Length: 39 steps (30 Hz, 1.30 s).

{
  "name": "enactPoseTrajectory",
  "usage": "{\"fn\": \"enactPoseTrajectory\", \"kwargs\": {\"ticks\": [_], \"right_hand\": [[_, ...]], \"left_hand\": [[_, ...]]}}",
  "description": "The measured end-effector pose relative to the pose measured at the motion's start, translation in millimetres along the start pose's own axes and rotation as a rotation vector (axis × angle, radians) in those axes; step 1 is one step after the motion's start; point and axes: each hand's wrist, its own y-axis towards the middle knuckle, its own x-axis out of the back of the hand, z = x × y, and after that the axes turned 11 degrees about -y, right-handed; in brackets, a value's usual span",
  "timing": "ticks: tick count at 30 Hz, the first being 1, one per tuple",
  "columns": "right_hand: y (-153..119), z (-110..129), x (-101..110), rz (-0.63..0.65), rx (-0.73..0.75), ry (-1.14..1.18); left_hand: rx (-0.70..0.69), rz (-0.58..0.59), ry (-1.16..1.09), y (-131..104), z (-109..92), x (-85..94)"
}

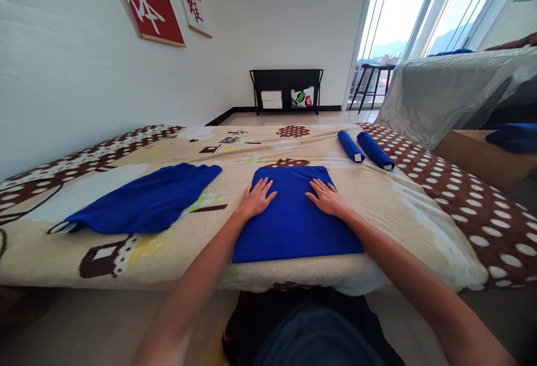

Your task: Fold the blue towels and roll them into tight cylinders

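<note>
A blue cloth (296,220) lies flat in a squarish shape in front of me on the patterned blanket. My left hand (257,197) rests palm down near its upper left edge, fingers spread. On the upper right part lies my right hand (326,196), also flat with its fingers apart. Neither hand grips anything. Farther left is another blue cloth (145,201), loosely spread, with a white patch at its left end. Two rolled blue cloths, one (351,146) beside the other (375,150), lie at the back right, each with a white tag at its near end.
The cream and brown blanket (411,231) covers the surface. Plastic sheeting (436,92) drapes over something at the right, above a cardboard box (474,156) with blue cloth. A black shelf (286,80) and a stool (372,83) stand beyond.
</note>
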Motion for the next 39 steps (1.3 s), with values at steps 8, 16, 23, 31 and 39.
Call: {"fn": "enactPoseTrajectory", "kwargs": {"ticks": [8,16,23,31,39], "right_hand": [[17.8,-7.7,5.3,0.029,-0.001,-0.026],[84.7,48.1,-1.4,0.008,0.183,0.035],[90.1,-41.7,-9.6,0.015,-0.108,0.002],[92.2,-44.7,-7.0,-0.006,-0.235,-0.057],[116.0,22.9,-14.9,-0.042,-0.011,-0.005]], "left_hand": [[0.014,0.018,0.097,3.3,13.6,13.2],[-0.073,0.060,0.030,79.8,-20.0,-13.4],[0.163,-0.067,0.009,86.0,30.6,-7.3],[0.233,-0.090,0.045,92.4,15.2,-3.0],[0.007,-0.015,-0.021,112.6,-24.1,-26.9]]}}
